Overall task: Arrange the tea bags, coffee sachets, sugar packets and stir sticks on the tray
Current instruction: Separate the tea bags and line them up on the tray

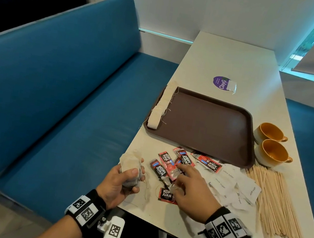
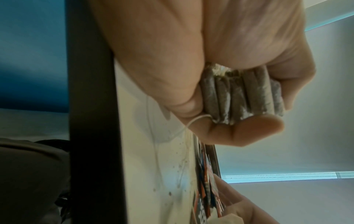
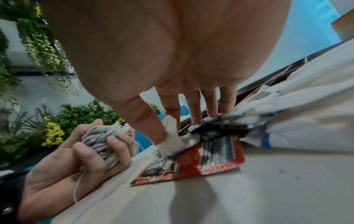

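Over sachets [image 1: 167,167], right hand [image 1: 192,193] pinches tea bag [image 3: 172,141]

Tray mostly open
Tea bags [image 1: 161,107] line the tray [image 1: 208,126] left edge; cups [image 1: 270,144] flank its right, sachets [image 1: 174,162] crowd its near side.

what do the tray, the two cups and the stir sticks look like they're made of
Tray: probably moulded plastic, dark brown with a matte finish, raised rounded rim and a soft sheen.
Two cups: likely glazed ceramic, glossy mustard inside, pale outside, with thick walls and handles.
Stir sticks: look like bare light wood, thin, flat and unfinished, lying in a loose fan on the table.
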The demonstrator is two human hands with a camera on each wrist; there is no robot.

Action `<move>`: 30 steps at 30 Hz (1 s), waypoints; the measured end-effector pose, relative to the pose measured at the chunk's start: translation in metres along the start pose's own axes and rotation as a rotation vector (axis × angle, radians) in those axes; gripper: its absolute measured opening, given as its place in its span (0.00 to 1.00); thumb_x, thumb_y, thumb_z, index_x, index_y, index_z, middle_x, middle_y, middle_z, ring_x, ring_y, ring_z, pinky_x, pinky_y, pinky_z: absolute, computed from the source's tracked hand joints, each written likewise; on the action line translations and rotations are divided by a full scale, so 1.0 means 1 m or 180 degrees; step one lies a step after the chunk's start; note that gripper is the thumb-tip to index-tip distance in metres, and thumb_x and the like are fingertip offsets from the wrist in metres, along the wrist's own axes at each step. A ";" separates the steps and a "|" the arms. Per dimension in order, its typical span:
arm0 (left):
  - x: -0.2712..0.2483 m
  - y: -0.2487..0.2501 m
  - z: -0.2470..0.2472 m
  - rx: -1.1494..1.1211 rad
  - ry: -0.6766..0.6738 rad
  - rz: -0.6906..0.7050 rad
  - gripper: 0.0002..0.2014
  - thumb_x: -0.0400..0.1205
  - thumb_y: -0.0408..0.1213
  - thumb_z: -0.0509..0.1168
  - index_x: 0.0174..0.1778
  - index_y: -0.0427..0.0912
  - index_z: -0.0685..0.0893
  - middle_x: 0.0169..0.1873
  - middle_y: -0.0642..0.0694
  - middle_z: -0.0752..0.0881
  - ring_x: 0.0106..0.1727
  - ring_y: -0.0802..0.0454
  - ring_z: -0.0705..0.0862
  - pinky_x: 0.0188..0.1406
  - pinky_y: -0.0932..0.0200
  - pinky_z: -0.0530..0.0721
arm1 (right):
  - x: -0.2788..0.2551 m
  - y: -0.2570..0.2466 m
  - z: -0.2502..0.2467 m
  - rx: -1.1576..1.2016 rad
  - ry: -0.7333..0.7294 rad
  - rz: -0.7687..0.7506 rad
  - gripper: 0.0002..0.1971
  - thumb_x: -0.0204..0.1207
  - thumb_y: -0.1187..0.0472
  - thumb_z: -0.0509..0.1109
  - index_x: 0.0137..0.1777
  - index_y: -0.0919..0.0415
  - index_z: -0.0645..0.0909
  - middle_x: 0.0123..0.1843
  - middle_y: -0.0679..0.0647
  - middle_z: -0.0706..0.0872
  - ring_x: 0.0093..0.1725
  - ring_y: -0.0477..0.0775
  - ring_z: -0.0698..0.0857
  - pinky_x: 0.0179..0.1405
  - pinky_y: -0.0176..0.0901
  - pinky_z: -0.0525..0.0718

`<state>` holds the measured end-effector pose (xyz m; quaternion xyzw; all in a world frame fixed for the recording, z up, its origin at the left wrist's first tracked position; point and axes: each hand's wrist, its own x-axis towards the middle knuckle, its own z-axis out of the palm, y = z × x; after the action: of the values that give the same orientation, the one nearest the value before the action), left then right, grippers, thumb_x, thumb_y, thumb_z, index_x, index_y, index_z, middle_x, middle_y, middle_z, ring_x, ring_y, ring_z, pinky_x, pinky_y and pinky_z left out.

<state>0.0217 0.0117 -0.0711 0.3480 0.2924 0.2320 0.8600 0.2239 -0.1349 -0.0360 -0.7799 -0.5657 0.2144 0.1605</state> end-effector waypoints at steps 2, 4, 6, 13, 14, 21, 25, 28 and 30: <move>0.000 0.000 0.000 -0.0002 0.0002 -0.0007 0.33 0.66 0.40 0.80 0.67 0.36 0.80 0.43 0.38 0.82 0.41 0.48 0.83 0.27 0.58 0.80 | -0.001 -0.004 0.004 0.0016 0.0001 -0.0103 0.08 0.81 0.53 0.69 0.48 0.56 0.85 0.84 0.47 0.69 0.84 0.50 0.62 0.81 0.45 0.63; 0.000 0.000 0.000 0.0007 -0.0005 -0.0005 0.34 0.66 0.40 0.80 0.68 0.35 0.79 0.43 0.38 0.82 0.41 0.48 0.83 0.27 0.58 0.80 | -0.002 -0.007 0.005 0.0153 0.0020 -0.0163 0.07 0.81 0.53 0.69 0.46 0.54 0.84 0.84 0.45 0.70 0.83 0.47 0.63 0.80 0.38 0.60; 0.000 0.000 0.000 0.0026 -0.0024 -0.0014 0.35 0.66 0.40 0.80 0.68 0.35 0.79 0.43 0.38 0.82 0.41 0.49 0.83 0.27 0.58 0.80 | -0.003 -0.006 0.000 0.0326 0.0075 -0.0148 0.06 0.80 0.54 0.70 0.43 0.52 0.82 0.82 0.42 0.72 0.82 0.44 0.65 0.80 0.39 0.63; -0.001 0.001 0.001 0.0034 -0.0035 -0.0023 0.35 0.65 0.40 0.80 0.68 0.35 0.79 0.43 0.38 0.82 0.41 0.48 0.83 0.27 0.58 0.81 | 0.005 0.027 -0.040 0.0367 0.0615 0.0677 0.03 0.80 0.59 0.70 0.45 0.55 0.83 0.75 0.49 0.78 0.76 0.52 0.74 0.70 0.41 0.68; -0.001 0.001 0.001 0.0036 -0.0034 -0.0026 0.35 0.65 0.40 0.80 0.68 0.35 0.79 0.43 0.38 0.82 0.41 0.48 0.83 0.27 0.58 0.81 | 0.006 0.032 -0.042 0.0310 0.0597 0.0792 0.03 0.81 0.59 0.70 0.46 0.56 0.84 0.75 0.50 0.79 0.75 0.53 0.75 0.71 0.42 0.70; 0.000 0.001 0.002 0.0076 -0.0020 -0.0042 0.34 0.66 0.40 0.80 0.68 0.35 0.79 0.44 0.39 0.83 0.41 0.49 0.84 0.28 0.58 0.81 | 0.006 0.031 -0.029 0.0454 0.0239 0.0627 0.04 0.82 0.59 0.68 0.45 0.54 0.82 0.78 0.46 0.78 0.72 0.45 0.75 0.68 0.37 0.72; -0.001 0.001 0.002 0.0076 -0.0017 -0.0048 0.33 0.66 0.40 0.80 0.67 0.36 0.80 0.44 0.39 0.83 0.41 0.49 0.84 0.28 0.58 0.81 | 0.002 0.027 -0.037 0.0678 0.0408 0.0546 0.04 0.81 0.59 0.71 0.45 0.51 0.82 0.70 0.44 0.83 0.65 0.44 0.79 0.61 0.39 0.76; -0.001 0.001 0.001 0.0089 -0.0034 -0.0060 0.34 0.66 0.40 0.79 0.68 0.36 0.79 0.44 0.39 0.83 0.41 0.49 0.84 0.28 0.58 0.80 | -0.003 0.028 -0.065 0.0930 0.0927 0.0601 0.04 0.80 0.50 0.75 0.45 0.46 0.86 0.53 0.39 0.89 0.53 0.38 0.85 0.52 0.39 0.82; 0.000 0.000 0.000 0.0136 -0.0045 -0.0064 0.35 0.66 0.39 0.80 0.68 0.35 0.79 0.43 0.38 0.83 0.41 0.48 0.84 0.28 0.57 0.81 | -0.006 0.031 -0.087 0.1053 0.1124 0.0654 0.05 0.78 0.47 0.77 0.44 0.45 0.88 0.40 0.40 0.91 0.43 0.36 0.87 0.45 0.36 0.85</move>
<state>0.0218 0.0117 -0.0714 0.3650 0.2947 0.2146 0.8567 0.2923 -0.1509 0.0243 -0.8218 -0.4041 0.1796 0.3594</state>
